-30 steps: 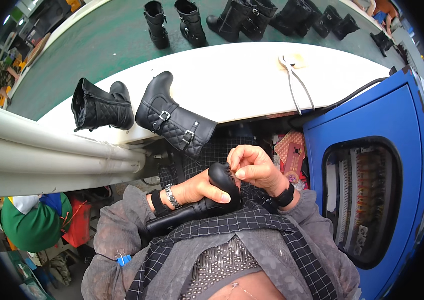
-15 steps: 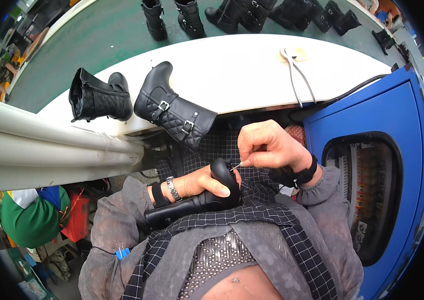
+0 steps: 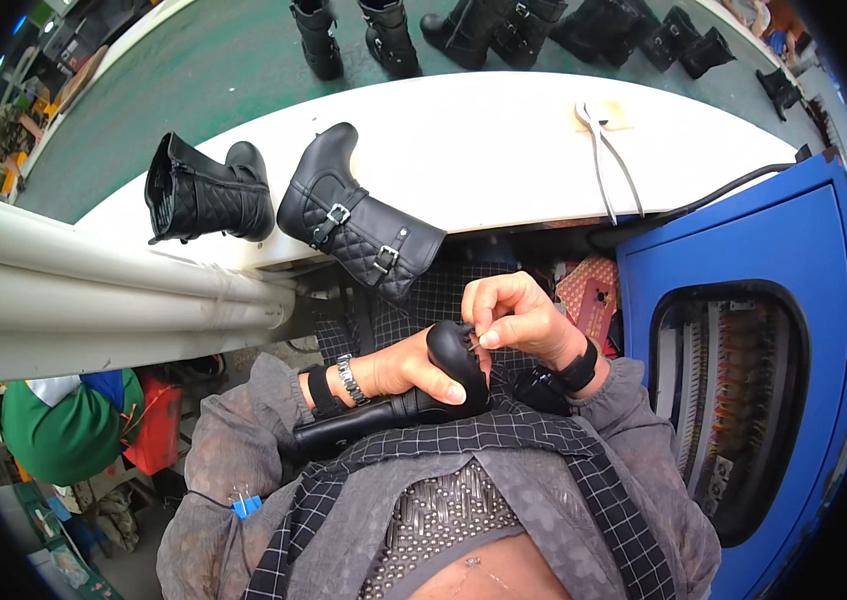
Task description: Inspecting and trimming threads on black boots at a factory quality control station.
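A black boot (image 3: 456,362) lies across my lap, its rounded toe end raised and its shaft pointing left under my forearm. My left hand (image 3: 424,368) is closed around the foot of this boot, with the thumb across its top. My right hand (image 3: 519,315) pinches a thin metal piece (image 3: 475,345) against the boot's edge beside the toe. The fingers mostly cover that piece, so its exact kind cannot be told.
On the white table ahead lie a buckled black boot (image 3: 364,225), another black boot (image 3: 209,190) and metal pincers (image 3: 604,160). Several more boots (image 3: 499,30) stand on the green surface beyond. A blue cabinet (image 3: 744,235) borders the right; white pipes (image 3: 114,290) border the left.
My right hand has come down and closer to the boot, and less of the thin metal piece shows. The left hand still holds the boot. The view has shifted slightly.
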{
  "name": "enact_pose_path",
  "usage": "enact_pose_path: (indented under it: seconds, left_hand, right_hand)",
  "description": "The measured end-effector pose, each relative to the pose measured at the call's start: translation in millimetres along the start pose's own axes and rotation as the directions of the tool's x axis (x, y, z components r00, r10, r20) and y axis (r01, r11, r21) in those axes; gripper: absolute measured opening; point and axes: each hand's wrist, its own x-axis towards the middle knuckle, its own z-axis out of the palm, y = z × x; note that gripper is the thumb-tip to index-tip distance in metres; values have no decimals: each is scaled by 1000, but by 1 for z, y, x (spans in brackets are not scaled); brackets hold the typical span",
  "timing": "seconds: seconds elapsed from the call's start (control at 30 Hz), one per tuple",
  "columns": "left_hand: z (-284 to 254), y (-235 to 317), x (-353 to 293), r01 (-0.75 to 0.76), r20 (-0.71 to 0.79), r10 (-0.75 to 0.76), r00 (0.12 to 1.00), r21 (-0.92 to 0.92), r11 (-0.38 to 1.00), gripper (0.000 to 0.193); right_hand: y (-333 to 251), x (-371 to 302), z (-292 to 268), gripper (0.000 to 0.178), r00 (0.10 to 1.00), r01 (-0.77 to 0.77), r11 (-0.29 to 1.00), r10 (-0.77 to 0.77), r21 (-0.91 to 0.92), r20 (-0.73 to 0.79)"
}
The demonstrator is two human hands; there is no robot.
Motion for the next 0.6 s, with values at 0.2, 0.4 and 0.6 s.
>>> enact_pose_path:
  seconds: [0.2,0.4,0.6]
  left_hand:
    - [-2,3,-4,-16,-48,14,999,-36,999,45]
    - [-13,14,-1,-53,-126,49,991,-34,998,55]
    - [11,45,-5,-115,-203,127,971,69,991,49]
  right_hand:
    - [2,5,-5,8,997,-57,992,51,116,53]
    - [-28,0,-20,5,981,-149,927,93,-345,-172]
    - [-91,-70,11,12,894,-163,892,-47,-422,-445]
